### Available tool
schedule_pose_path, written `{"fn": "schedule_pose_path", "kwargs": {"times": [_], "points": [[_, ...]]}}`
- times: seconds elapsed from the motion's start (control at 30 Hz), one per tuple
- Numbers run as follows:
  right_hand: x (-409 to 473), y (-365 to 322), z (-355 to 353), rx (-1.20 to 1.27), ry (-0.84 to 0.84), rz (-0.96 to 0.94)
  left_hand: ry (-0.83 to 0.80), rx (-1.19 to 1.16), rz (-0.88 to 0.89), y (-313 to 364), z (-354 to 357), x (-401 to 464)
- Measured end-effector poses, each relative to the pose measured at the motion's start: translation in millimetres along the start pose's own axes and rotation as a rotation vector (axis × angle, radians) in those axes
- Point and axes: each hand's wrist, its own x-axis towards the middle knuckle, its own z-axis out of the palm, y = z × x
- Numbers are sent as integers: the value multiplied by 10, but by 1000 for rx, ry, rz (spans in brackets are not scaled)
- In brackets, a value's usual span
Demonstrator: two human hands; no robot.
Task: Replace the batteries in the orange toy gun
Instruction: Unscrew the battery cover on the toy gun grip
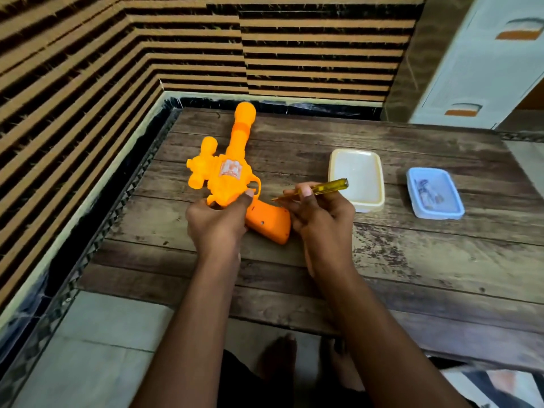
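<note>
Striped brown-and-black tiles lined the walls behind a dark wooden counter (412,260) pushed into the corner, with a pale cabinet (482,63) off to the far right. From the head view, the orange toy gun (228,175) lay toward the counter's left edge, its barrel pointing at the back edge and its grip angled toward the front. The left hand (216,220) held the gun's body just above the grip, fingers curled around it and the thumb pressed near the trigger guard. The right hand (321,213), just beside the grip, pinched a yellow-handled screwdriver (316,189) between curled fingers, the thin shaft pointing left toward the gun, its tip just short of it. A cream plastic tub (379,198) stood toward the middle of the counter, just behind the right hand. Nearer the right edge sat a blue plastic tub (412,198) with a few small items inside, too blurred to identify. Bare feet showed below the front edge.
</note>
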Motion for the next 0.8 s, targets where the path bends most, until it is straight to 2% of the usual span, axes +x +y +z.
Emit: {"fn": "schedule_pose_path", "kwargs": {"times": [0.2,0.33,0.47,0.7,0.8], "points": [[13,-162,31,66,-107,113,-172,-248,-44,-20,44,-63],[26,-206,19,-34,-192,58,-320,-331,-119,8,14,-106],[51,-169,12,-186,-226,1,-304,-283,-141,-10,29,-74],[89,-174,-18,-255,-261,-62,-290,-275,-125,-36,74,-37],[117,-193,-44,-410,-263,-155,-317,-257,-123,-66,107,-27]]}}
